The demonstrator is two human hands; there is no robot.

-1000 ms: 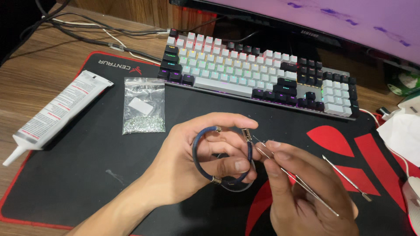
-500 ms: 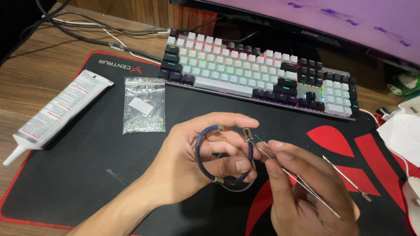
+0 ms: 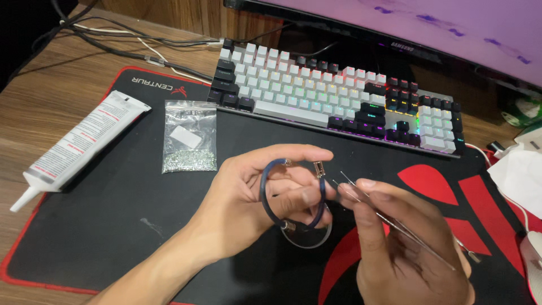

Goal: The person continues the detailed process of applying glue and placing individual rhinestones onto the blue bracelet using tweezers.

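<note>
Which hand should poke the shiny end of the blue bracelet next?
Probably the right hand. It holds the tweezers, whose tips sit just beside the bracelet's metal clasp. The left hand is busy holding the bracelet.

Seen from above, a left hand (image 3: 254, 197) pinches a dark blue cord bracelet (image 3: 270, 195) with small metal ends, while the right hand (image 3: 395, 237) holds thin metal tweezers (image 3: 395, 223) just beside its clasp — all above a black-and-red desk mat (image 3: 113, 226). A backlit keyboard (image 3: 339, 104), a bag of tiny beads (image 3: 189, 135) and a white glue tube (image 3: 79, 144) lie beyond.
</note>
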